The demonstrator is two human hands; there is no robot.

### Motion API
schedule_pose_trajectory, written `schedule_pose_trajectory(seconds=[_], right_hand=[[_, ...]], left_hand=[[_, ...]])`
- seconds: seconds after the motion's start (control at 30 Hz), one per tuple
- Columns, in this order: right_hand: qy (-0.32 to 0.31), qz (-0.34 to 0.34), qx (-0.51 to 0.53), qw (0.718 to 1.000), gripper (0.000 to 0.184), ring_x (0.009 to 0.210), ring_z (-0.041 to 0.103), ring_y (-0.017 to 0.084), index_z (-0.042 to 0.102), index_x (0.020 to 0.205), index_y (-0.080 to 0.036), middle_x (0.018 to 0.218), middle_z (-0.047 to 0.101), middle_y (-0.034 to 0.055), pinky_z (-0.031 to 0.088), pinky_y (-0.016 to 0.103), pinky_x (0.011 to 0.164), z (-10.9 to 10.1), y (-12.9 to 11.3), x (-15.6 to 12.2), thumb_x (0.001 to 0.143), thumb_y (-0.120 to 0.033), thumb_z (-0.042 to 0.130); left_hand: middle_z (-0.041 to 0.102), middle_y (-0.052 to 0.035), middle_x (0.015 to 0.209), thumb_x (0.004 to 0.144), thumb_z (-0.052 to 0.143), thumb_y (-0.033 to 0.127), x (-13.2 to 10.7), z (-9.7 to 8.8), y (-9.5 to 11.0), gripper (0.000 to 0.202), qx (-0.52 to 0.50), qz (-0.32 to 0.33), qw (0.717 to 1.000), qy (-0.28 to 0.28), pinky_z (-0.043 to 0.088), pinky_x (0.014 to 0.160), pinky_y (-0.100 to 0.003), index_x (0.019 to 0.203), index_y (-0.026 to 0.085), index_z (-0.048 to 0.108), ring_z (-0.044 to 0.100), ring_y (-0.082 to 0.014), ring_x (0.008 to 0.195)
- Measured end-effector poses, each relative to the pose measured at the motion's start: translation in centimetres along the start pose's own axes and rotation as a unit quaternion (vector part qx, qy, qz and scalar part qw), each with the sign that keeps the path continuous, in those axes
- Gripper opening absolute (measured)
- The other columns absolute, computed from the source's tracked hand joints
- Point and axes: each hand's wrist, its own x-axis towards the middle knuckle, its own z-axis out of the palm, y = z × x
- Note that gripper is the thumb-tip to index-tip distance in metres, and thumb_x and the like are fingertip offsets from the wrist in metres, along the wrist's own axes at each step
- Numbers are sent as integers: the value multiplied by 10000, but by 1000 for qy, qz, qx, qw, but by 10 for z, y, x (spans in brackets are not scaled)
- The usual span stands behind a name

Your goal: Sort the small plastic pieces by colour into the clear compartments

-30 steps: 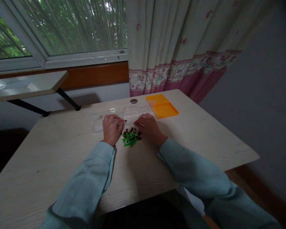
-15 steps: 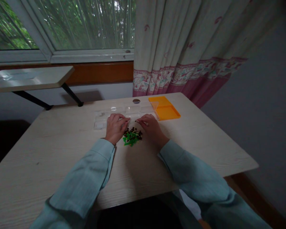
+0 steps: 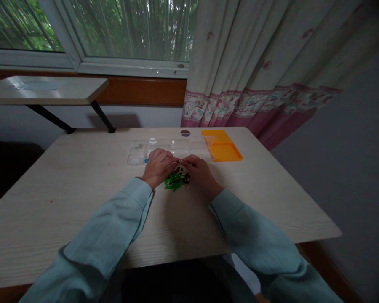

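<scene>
A small heap of green and dark brown pieces [image 3: 176,180] lies on the pale wooden table [image 3: 82,185]. My left hand [image 3: 158,166] rests just left of the heap with its fingers curled into a pinch. My right hand [image 3: 199,170] sits just right of it, fingers also pinched. The two sets of fingertips meet above the far side of the heap, and what they hold is too small to name. A clear plastic compartment box [image 3: 139,152] lies just beyond my hands. Pale blue sleeves cover both forearms.
An orange lid [image 3: 222,146] lies at the far right of the table, beside the clear box. A round hole [image 3: 185,133] marks the far edge. A second tabletop [image 3: 47,89] stands at the back left under the window. A curtain [image 3: 265,67] hangs behind.
My two hands have come together, so their fingertips now meet over the heap. The view has shifted slightly to the left and down.
</scene>
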Motion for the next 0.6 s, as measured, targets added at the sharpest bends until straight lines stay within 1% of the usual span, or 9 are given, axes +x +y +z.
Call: schedule_pose_trajectory(seconds=[0.23, 0.4, 0.5, 0.6], right_hand=[[8, -3, -7, 1000, 236, 813, 605, 166, 724, 833, -198, 815, 671, 38, 461, 298, 761, 0, -5, -2, 892, -359, 562], [1, -12, -39, 999, 221, 840, 607, 169, 734, 856, -208, 835, 689, 38, 456, 307, 798, -1, -3, -1, 901, -324, 551], [3, -26, -74, 997, 218, 851, 607, 176, 742, 876, -203, 847, 699, 47, 450, 315, 815, -4, -1, 1, 906, -299, 549], [18, -33, -101, 994, 209, 849, 608, 188, 743, 870, -192, 850, 705, 60, 450, 323, 813, -10, 0, 3, 900, -288, 559]], left_hand=[[652, -53, 945, 910, 558, 365, 0, -2, 1, 213, -1, 2, 1000, -1, 390, 832, -385, 1044, 279, 699, 509, -217, 952], [650, -51, 893, 904, 565, 374, 1, -1, -1, 193, -11, -12, 1000, 8, 392, 834, -386, 962, 267, 715, 514, -213, 934], [651, -50, 885, 908, 558, 381, 1, -1, -2, 203, -12, -30, 999, 22, 392, 844, -383, 932, 256, 716, 512, -212, 932], [647, -50, 900, 906, 557, 398, 1, -3, -5, 219, -7, -70, 996, 51, 389, 858, -386, 925, 245, 712, 509, -214, 947]])
